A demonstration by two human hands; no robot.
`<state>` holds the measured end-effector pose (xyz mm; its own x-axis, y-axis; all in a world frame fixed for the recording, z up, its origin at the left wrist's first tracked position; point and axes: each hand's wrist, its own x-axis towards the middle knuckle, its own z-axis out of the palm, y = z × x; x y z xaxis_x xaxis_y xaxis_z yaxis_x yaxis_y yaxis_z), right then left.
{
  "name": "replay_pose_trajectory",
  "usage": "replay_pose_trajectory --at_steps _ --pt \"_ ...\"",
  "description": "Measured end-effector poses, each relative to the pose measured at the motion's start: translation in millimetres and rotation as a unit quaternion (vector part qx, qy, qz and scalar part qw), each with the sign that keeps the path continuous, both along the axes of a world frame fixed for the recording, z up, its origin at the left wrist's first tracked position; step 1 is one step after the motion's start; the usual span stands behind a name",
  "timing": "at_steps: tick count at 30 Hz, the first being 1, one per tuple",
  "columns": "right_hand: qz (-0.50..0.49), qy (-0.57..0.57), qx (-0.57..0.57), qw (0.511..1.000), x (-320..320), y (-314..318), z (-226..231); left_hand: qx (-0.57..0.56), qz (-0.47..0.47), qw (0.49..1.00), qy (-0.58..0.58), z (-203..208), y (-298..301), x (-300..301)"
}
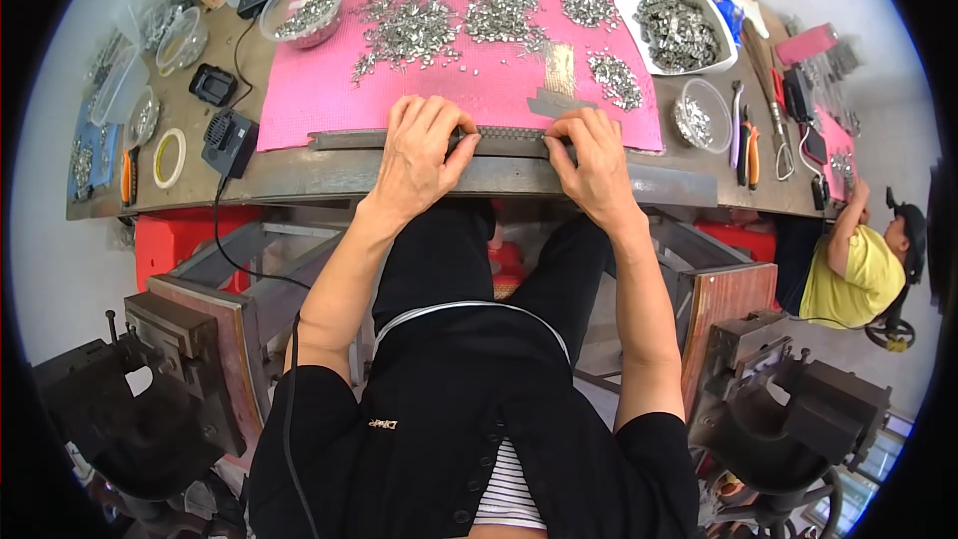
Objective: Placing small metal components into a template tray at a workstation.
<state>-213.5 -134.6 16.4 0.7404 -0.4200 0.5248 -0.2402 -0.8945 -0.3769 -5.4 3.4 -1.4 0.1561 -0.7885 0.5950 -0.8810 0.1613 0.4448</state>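
A long dark metal bar (511,136) with a row of small notches or pieces along its middle lies across the front of the pink mat (309,90). My left hand (423,152) is closed over the bar left of the notched stretch, thumb and forefinger pressed together at its edge. At the right end of that stretch my right hand (593,162) pinches the bar with curled fingers. Just beyond the right hand lie a flat grey metal plate (562,103) and a gold-coloured strip (560,68). Piles of small silvery metal parts (504,10) spread over the mat.
Clear bowls (303,8) and a white tray (683,32) of metal parts ring the mat. Pliers (752,155) lie at right; a black charger-like box (231,143) and tape roll (170,159) at left. A person in yellow (858,274) sits at far right.
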Motion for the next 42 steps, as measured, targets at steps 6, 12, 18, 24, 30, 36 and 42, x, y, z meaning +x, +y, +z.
replay_pose_trajectory --at_steps 6,12,18,24,30,36,42 --pt "0.02 0.048 -0.058 0.997 4 4 4 -0.02 -0.005 0.998 0.064 1 2 4" --pt "0.025 0.121 -0.153 0.98 2 9 5 0.01 0.136 0.989 0.058 9 -6 33" --pt "0.032 0.101 -0.171 0.98 1 8 5 0.053 0.187 0.98 0.034 4 -15 61" --pt "0.04 0.055 -0.056 0.996 7 -6 11 0.033 0.183 0.982 -0.037 -7 -29 68" --pt "0.023 -0.004 0.037 0.999 73 -31 -7 0.043 0.143 0.986 -0.07 -5 -32 70" --pt "0.026 -0.011 -0.013 1.0 112 -36 -21 0.038 0.149 0.986 -0.061 -8 -27 72" --pt "0.008 0.049 -0.055 0.997 105 -31 -14 0.07 0.133 0.988 -0.022 -2 -24 67"
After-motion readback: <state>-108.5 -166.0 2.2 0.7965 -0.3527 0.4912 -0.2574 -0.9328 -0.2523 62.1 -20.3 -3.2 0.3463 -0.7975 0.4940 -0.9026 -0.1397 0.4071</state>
